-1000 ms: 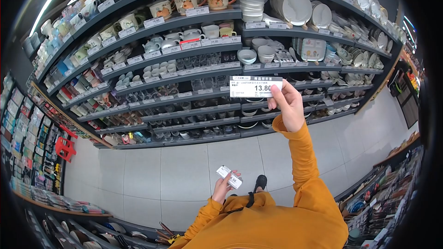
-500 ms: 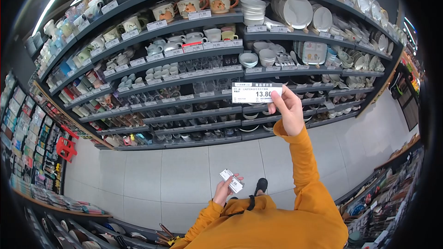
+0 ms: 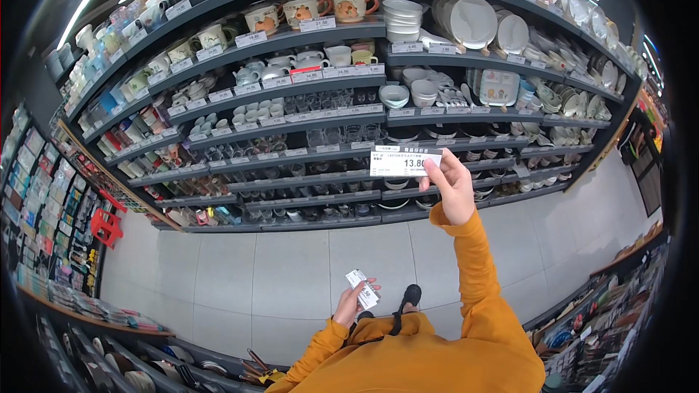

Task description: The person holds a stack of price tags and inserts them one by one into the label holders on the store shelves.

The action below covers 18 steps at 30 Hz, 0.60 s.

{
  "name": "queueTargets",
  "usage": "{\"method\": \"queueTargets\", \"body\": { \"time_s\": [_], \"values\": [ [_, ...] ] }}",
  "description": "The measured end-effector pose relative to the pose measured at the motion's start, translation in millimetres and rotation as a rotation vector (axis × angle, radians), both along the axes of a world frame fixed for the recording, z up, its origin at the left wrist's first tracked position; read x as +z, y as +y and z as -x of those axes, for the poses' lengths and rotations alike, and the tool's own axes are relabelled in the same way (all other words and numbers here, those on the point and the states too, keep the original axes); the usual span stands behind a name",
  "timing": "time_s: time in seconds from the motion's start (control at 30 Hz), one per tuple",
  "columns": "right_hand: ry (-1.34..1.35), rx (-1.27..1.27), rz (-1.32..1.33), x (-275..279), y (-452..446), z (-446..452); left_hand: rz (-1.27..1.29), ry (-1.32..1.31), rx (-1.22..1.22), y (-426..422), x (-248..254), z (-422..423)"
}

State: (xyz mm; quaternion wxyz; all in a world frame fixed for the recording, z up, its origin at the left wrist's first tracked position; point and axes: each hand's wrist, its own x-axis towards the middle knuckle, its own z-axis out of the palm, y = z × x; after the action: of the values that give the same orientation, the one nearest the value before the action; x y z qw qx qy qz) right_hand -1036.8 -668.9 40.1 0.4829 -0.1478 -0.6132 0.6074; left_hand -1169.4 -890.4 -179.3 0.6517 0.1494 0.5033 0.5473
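My right hand (image 3: 453,188) is raised in front of the shelves, pinching the right end of a white price tag (image 3: 397,163) that reads 13.80. The thumb covers the tag's right edge. Lower down, near my body, my left hand (image 3: 349,304) grips a small bunch of price tags (image 3: 362,288); the top one shows a price ending in .50. Beyond the raised tag, bowls (image 3: 403,20) and white plates (image 3: 472,22) stand on the right-hand shelves. Mugs with animal pictures (image 3: 351,7) and glasses fill those to the left.
Price labels line the edges of the grey shelves (image 3: 313,87). A red plastic stool (image 3: 107,228) stands at the left end of the aisle. Pans and utensils (image 3: 138,364) are racked behind me at lower left. Pale tiles (image 3: 291,269) cover the floor.
The tag in my right hand has come down slightly in the view. My left hand keeps its bunch, turned a little. The shelves have shifted slightly as the head moved.
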Motion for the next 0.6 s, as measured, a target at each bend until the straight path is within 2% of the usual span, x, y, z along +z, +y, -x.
{"method": "queueTargets", "body": {
  "time_s": [0.3, 0.6],
  "values": [
    [-0.051, 0.078, 0.001, -4, 23, -40, 0.002, 0.009, 0.059, 18, -6, -38],
    [-0.125, 0.043, 0.041, -16, 69, -145, -0.043, -0.101, 0.044, 81, -11, -142]
  ]
}}
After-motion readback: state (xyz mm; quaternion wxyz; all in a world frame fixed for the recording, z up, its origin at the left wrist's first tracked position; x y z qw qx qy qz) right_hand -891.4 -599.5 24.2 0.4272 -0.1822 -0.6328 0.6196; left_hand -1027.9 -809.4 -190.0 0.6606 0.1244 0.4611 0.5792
